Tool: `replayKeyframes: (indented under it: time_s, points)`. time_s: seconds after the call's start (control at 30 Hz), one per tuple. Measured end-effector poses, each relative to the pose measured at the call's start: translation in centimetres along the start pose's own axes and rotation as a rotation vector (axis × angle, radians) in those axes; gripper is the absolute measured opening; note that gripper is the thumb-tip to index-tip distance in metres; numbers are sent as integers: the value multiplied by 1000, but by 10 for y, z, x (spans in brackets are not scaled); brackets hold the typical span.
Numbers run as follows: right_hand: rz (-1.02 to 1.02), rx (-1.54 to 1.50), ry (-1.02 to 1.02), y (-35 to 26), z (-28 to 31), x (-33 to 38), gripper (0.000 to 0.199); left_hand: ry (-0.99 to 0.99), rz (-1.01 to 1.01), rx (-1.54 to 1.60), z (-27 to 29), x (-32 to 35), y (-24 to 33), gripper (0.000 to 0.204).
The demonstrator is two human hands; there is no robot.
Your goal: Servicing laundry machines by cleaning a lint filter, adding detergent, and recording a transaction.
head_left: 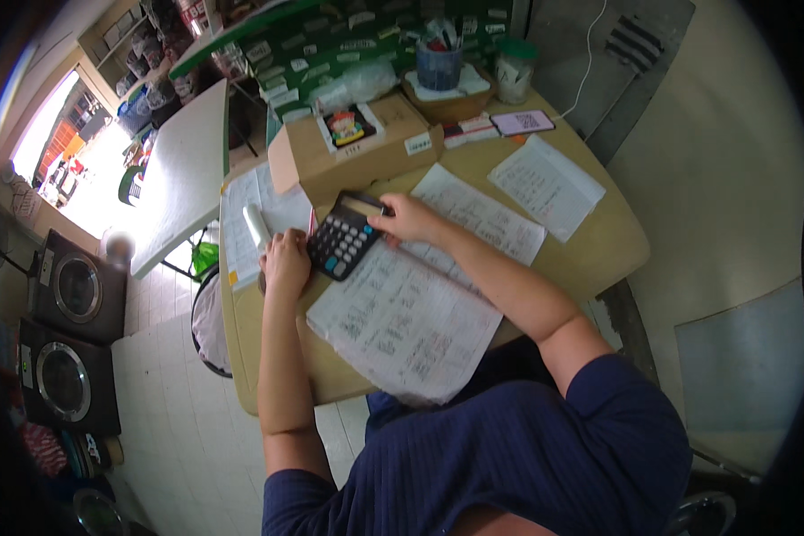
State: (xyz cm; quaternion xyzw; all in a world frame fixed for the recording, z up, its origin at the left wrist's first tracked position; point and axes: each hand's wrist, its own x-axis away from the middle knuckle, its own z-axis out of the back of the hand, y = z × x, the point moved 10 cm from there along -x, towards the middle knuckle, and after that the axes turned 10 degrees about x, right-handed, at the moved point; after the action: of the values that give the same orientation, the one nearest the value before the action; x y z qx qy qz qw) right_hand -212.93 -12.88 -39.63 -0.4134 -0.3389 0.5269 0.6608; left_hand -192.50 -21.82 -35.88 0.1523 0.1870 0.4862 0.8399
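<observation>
A black calculator [344,237] with grey and blue keys lies slightly turned on the table, between my two hands. My left hand [286,262] is curled against its left edge, fingers bent and closed at the side. At the upper right edge, my right hand [408,219] grips the calculator, thumb and fingers pinched beside its display. Something small and dark shows at the right fingertips, too small to name. Under and in front of the calculator spreads a handwritten sheet of paper [406,326], its near edge hanging over the table's front. Another written sheet [496,214] lies beneath my right forearm.
A cardboard box [362,147] stands behind the calculator. Beyond it are a blue pen cup [439,69], a green-lidded jar [515,71] and a phone [523,122] on a cable. A folded paper [547,186] lies right; a white roll [255,225] lies left.
</observation>
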Motion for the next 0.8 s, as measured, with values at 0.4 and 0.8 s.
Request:
replayKeyframes:
  time_s: [0.4,0.8]
  points:
    - [90,-144,477,-23,190,68,22,-33,-65,107,-3,21,10,38]
    - [-263,712,815,81,351,147,42,-11,-54,584,29,14,15,35]
